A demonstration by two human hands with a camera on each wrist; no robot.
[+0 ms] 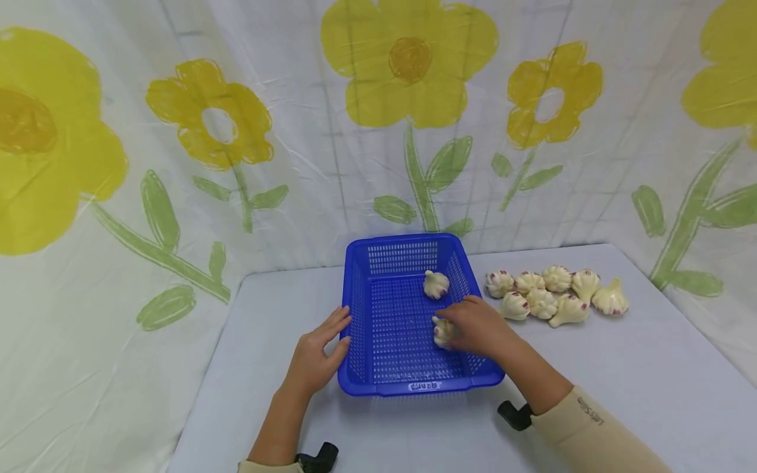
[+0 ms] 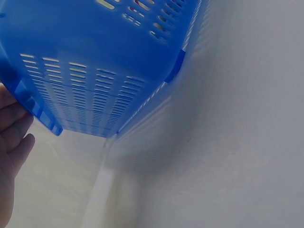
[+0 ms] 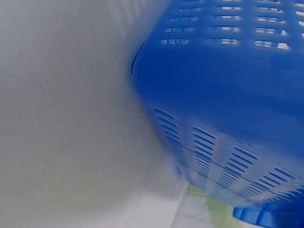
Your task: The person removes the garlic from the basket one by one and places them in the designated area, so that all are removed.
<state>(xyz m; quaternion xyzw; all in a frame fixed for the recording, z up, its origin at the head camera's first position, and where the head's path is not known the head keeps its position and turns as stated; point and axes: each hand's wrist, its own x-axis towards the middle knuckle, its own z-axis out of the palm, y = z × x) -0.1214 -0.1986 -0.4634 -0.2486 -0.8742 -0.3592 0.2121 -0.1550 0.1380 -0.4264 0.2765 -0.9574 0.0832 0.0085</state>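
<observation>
A blue plastic basket (image 1: 378,387) with slotted walls stands on the table. My left hand (image 1: 316,355) touches its left rim, fingers extended; the left wrist view also shows the fingers of this hand (image 2: 14,128) against the basket rim (image 2: 35,107). Inside the basket, on the right, my right hand (image 1: 479,328) holds a garlic bulb (image 1: 442,333) low over the mesh floor, its fingertips partly hidden. Another garlic bulb (image 1: 435,285) lies farther back in the basket. The right wrist view shows only the outer basket wall (image 3: 213,85), not the hand.
Several garlic bulbs (image 1: 542,303) lie grouped on the white table (image 1: 639,381), right of the basket. Behind the table hangs a white curtain (image 1: 307,184) printed with yellow flowers. A black wrist-worn piece (image 1: 516,415) sits by the right sleeve.
</observation>
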